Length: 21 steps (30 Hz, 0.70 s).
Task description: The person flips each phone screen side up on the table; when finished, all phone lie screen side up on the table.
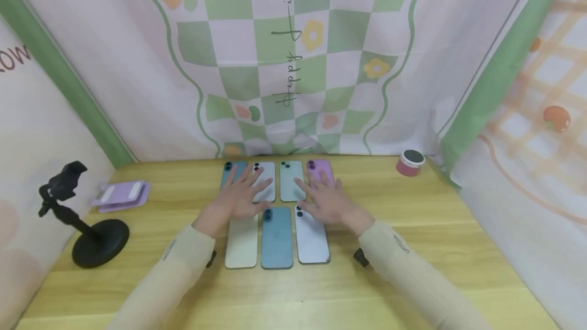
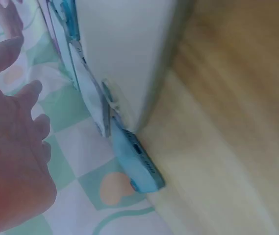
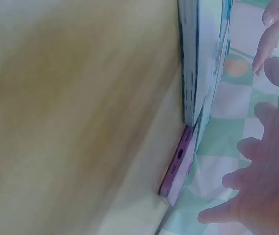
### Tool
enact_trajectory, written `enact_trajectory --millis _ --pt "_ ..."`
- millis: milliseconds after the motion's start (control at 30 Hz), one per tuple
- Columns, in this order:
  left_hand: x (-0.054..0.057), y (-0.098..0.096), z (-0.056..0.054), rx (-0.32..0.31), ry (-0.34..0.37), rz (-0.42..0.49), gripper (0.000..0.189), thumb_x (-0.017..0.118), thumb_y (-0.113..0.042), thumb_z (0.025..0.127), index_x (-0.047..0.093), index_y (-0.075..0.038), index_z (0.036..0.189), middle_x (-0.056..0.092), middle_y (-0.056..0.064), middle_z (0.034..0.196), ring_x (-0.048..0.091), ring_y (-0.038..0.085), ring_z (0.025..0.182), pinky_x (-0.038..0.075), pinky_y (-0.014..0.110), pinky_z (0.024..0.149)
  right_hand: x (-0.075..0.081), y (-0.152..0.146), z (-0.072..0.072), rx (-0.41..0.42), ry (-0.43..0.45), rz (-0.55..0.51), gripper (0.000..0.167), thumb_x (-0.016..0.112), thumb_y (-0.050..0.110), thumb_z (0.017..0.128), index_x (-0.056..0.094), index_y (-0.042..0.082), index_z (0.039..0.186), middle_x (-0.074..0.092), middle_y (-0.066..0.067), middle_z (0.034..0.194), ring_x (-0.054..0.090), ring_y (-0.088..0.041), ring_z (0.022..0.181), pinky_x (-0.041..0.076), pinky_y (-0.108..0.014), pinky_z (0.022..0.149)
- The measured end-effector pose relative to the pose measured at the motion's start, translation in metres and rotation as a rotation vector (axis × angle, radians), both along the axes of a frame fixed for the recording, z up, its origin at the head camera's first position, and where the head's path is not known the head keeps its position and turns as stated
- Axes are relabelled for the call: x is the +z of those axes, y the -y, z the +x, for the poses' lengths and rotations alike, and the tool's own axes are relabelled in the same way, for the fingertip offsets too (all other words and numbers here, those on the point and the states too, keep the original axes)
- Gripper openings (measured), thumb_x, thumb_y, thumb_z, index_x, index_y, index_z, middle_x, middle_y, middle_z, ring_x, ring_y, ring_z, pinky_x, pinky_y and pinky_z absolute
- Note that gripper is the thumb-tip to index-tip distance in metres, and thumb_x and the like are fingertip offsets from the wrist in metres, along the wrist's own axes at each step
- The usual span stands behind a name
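Observation:
Smartphones lie face down in two rows on the wooden table. The back row runs from a dark teal phone [image 1: 232,171] through a white one [image 1: 269,171] and a mint green one [image 1: 291,180] to a purple one [image 1: 322,166]. In front lie a cream phone [image 1: 241,246], a blue phone [image 1: 277,238] and a pale white phone [image 1: 313,241]. My left hand [image 1: 239,199] spreads its fingers above the left phones, and my right hand [image 1: 327,202] does likewise above the right ones. Both wrist views show the hands raised off the phones, holding nothing.
At the left stand a black stand [image 1: 101,241] with a bent neck and a lilac folding holder [image 1: 123,195]. A pink jar [image 1: 410,163] with a dark top sits back right. Patterned fabric [image 1: 275,85] hangs behind the wooden table [image 1: 390,279].

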<state>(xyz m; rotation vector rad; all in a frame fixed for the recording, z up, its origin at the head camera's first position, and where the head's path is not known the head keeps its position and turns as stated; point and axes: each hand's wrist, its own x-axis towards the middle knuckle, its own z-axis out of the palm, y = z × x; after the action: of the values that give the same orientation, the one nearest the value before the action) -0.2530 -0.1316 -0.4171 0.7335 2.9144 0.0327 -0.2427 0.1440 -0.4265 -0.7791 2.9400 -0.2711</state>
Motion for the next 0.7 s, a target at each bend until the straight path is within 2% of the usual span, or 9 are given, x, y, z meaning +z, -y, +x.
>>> enact_trajectory --millis 233,400,500,600,700 --pt "0.008 -0.031 -0.03 -0.002 0.039 -0.043 0.069 0.038 -0.061 0.106 0.025 -0.03 0.166 0.01 0.005 0.178 0.0 0.035 0.166 -0.007 0.064 0.132 0.007 -0.016 -0.024 -0.029 -0.019 0.018 0.068 0.044 0.05 0.108 0.026 0.02 0.166 0.018 -0.017 0.175 0.016 -0.056 0.158 0.019 -0.086 0.115" --pt "0.014 -0.064 -0.056 -0.01 0.045 -0.123 0.069 0.037 -0.063 0.105 0.021 -0.035 0.166 0.007 0.004 0.178 0.0 0.032 0.166 -0.005 0.061 0.133 0.008 -0.033 -0.039 -0.015 -0.04 0.031 0.071 0.051 0.043 0.106 0.029 0.005 0.163 0.029 -0.028 0.168 0.032 -0.057 0.151 0.03 -0.074 0.12" --pt "0.018 -0.084 -0.066 -0.007 0.055 -0.123 0.068 0.038 -0.063 0.105 0.023 -0.035 0.165 0.008 0.004 0.178 0.0 0.03 0.167 -0.005 0.06 0.133 0.009 -0.042 -0.042 -0.02 0.022 0.01 0.074 0.058 0.041 0.104 0.032 0.0 0.16 0.028 -0.034 0.165 0.034 -0.058 0.15 0.029 -0.068 0.124" --pt "0.015 -0.103 -0.075 -0.007 0.085 -0.074 0.068 0.04 -0.061 0.105 0.026 -0.033 0.165 0.01 0.005 0.178 0.0 0.031 0.167 -0.006 0.062 0.133 0.008 -0.046 -0.042 -0.029 0.088 -0.017 0.076 0.061 0.04 0.103 0.033 -0.001 0.16 0.026 -0.036 0.164 0.035 -0.057 0.149 0.03 -0.067 0.124" --pt "0.002 -0.117 -0.084 0.002 0.127 -0.029 0.072 0.043 -0.062 0.103 0.024 -0.033 0.166 0.013 0.002 0.178 0.0 0.031 0.166 -0.006 0.062 0.132 0.005 -0.048 -0.04 -0.035 0.126 -0.038 0.079 0.065 0.039 0.1 0.032 0.001 0.161 0.026 -0.036 0.165 0.037 -0.055 0.149 0.032 -0.065 0.124"
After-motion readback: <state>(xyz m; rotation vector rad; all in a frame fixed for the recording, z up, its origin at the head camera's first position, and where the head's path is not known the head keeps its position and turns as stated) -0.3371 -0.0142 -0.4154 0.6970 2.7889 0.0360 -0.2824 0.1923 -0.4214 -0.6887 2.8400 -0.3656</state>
